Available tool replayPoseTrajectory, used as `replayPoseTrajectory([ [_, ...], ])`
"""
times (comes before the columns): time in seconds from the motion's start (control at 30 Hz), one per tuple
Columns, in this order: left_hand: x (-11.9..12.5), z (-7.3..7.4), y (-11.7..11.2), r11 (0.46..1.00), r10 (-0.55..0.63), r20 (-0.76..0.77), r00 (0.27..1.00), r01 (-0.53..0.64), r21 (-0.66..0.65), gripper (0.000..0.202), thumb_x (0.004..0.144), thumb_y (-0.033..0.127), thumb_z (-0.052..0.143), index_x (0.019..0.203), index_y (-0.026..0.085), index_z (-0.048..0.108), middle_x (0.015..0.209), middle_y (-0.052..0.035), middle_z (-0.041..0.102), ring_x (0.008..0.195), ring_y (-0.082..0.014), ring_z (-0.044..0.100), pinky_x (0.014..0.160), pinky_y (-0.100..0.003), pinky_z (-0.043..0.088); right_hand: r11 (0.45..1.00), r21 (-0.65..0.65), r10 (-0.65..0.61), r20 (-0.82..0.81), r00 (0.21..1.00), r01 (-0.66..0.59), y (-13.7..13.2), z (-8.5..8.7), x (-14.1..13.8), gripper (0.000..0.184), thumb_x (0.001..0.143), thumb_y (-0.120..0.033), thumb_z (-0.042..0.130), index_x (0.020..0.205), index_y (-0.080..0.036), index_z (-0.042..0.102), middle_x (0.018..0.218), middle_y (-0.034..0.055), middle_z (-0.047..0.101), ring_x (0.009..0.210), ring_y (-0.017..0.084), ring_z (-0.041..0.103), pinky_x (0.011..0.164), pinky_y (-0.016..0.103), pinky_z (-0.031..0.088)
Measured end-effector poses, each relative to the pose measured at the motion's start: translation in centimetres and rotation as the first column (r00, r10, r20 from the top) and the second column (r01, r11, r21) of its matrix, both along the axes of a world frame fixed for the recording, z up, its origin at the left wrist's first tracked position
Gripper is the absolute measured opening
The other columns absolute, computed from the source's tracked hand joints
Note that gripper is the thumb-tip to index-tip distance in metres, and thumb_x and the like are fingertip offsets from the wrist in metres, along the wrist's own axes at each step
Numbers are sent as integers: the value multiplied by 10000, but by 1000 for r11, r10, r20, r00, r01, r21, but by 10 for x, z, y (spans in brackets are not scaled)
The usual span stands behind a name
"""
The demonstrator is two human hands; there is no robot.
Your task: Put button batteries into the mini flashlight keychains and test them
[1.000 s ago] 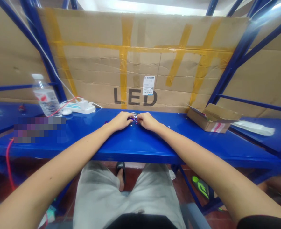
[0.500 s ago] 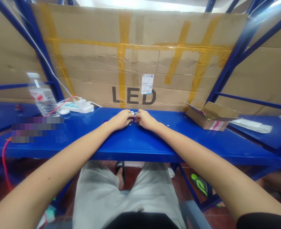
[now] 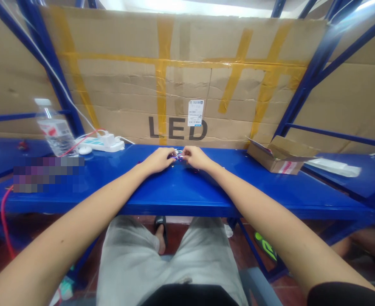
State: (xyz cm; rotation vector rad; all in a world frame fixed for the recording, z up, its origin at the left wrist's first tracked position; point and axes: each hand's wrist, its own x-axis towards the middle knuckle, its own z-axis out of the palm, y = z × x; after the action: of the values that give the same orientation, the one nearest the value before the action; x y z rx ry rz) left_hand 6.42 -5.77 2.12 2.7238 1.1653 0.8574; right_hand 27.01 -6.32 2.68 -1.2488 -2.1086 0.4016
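Observation:
My left hand [image 3: 158, 160] and my right hand [image 3: 195, 157] meet at the middle of the blue metal shelf [image 3: 181, 191]. Both have their fingers curled and pinched on a small purple and silvery object [image 3: 176, 155] that rests between them on the shelf top. The object is tiny and mostly covered by my fingers, so I cannot tell what it is. Both forearms reach straight out over my lap.
A cardboard sheet marked LED [image 3: 177, 85] backs the shelf. A water bottle [image 3: 52, 127] and a white power strip [image 3: 102, 143] with a red cable stand at the left. An open cardboard box [image 3: 279, 154] and a white flat packet [image 3: 335, 167] lie at the right.
My hands stay pinched on the small object with only slight finger shifts. The view has drifted a little, moving the scene leftward.

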Motion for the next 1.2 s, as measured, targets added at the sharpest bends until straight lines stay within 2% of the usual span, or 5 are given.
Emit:
replayPoseTrajectory([
  [0.17, 3, -1, 0, 998, 6, 211, 978, 8, -67, 121, 841, 260, 654, 940, 194, 632, 884, -32, 699, 815, -199, 626, 757, -326, 456, 984, -170, 21, -167, 986, -50, -2, 8, 3, 228, 878, -58, 537, 1068, -149, 624, 638, -30, 585, 550, 118, 526, 528, 219, 404],
  [0.6, 8, 4, -3, 971, -74, 421, 904, 162, -177, 347, 701, 291, 771, 969, 171, 585, 916, -38, 672, 826, -188, 628, 761, -327, 499, 925, -298, 149, -288, 946, -236, -10, 12, 2, 103, 901, -131, 578, 810, -165, 544, 674, 8, 635, 564, 101, 546, 523, 200, 402],
  [0.77, 9, 10, 3, 890, 80, 685, 724, 257, -375, 301, 865, 403, 658, 1019, 148, 614, 1027, -104, 690, 917, -201, 658, 784, -322, 524, 980, -146, 100, -208, 973, -132, -8, 13, 0, 96, 918, -113, 465, 942, -184, 526, 753, -5, 626, 680, 133, 554, 683, 259, 452],
  [0.9, 4, 17, 2, 718, 269, 801, 535, 443, -537, 404, 983, 519, 478, 1040, 138, 598, 1027, -157, 698, 902, -222, 696, 785, -346, 555, 987, 69, 155, -109, 982, -148, -10, 13, -3, 142, 955, -211, 438, 904, -169, 564, 889, 33, 628, 862, 166, 560, 822, 305, 444],
  [1.2, 0, 8, 0, 709, 184, 622, 761, 335, -620, 143, 785, 195, 765, 854, 112, 672, 788, -94, 707, 689, -156, 673, 613, -263, 489, 940, -307, 35, -341, 939, -147, -7, 10, -10, 225, 860, -44, 406, 881, -161, 598, 637, -14, 529, 508, 113, 459, 497, 234, 365],
])
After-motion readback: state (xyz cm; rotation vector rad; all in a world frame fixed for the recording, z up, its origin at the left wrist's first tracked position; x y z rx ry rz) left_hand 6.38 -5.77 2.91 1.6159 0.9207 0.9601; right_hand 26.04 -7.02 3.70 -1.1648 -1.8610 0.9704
